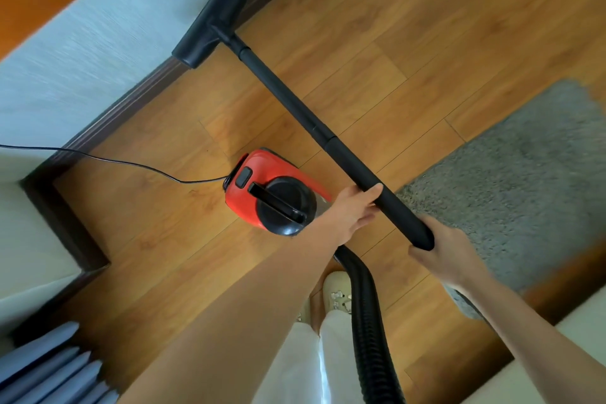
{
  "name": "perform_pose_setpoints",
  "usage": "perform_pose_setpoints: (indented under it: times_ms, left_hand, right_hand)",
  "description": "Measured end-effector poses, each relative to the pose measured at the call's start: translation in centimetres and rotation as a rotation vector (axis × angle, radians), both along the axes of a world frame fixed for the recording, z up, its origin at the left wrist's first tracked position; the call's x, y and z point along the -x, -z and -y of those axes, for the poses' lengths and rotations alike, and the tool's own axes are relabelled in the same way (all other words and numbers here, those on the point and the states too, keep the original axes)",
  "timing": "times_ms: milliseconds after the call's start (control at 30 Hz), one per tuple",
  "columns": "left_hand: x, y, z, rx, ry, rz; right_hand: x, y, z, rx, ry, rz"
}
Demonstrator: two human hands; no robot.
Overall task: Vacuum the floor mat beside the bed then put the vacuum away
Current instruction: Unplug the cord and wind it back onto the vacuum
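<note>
Floor: wood planks (377,52), with a pale wall and dark skirting board (131,98) along the left.
Mat: grey shaggy floor mat (524,180) at the right, lying flat on the planks.
Vacuum: red canister with a black lid and handle (272,190) stands on the floor just left of the mat; a thin black cord (124,162) runs from it toward the left wall.
Wand: long black tube (295,102) slanting up to the brush head (213,20), which sits at the skirting, well apart from the mat.
Hose: ribbed black hose (370,321) drops past a pale slipper (337,292).
Left hand (354,211): fingers wrapped round the wand's lower part.
Right hand (442,252): grasping the wand's near end.
</note>
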State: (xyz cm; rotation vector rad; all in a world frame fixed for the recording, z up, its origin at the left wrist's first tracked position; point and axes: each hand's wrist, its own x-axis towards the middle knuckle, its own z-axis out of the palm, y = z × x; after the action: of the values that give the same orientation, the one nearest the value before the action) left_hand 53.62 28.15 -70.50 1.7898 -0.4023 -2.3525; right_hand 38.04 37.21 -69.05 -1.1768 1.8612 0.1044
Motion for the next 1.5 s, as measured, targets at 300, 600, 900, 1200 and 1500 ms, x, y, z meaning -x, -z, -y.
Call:
perform_pose_setpoints:
  times_ms: [300, 600, 900, 1200, 1500]
  left_hand:
    - [1.7, 3.0, 0.6, -0.084, -0.14, 0.052]
    - [1.9, 6.4, 2.4, -0.087, -0.175, 0.187]
    - [2.5, 10.3, 3.3, -0.123, -0.219, 0.194]
    - [2.8, 13.8, 3.7, -0.174, -0.301, 0.177]
    - [5.0, 18.4, 4.6, -0.192, -0.329, 0.143]
  right_hand:
    - [0.9, 2.0, 0.6, -0.025, -0.111, -0.032]
    - [0.3, 5.7, 2.8, -0.052, -0.174, -0.051]
    - [1.5, 9.9, 4.3, -0.068, -0.239, -0.051]
    - [2.3, 14.2, 5.4, -0.07, -0.331, -0.088]
    - [4.0, 18.8, 6.4, -0.04, -0.412, -0.257]
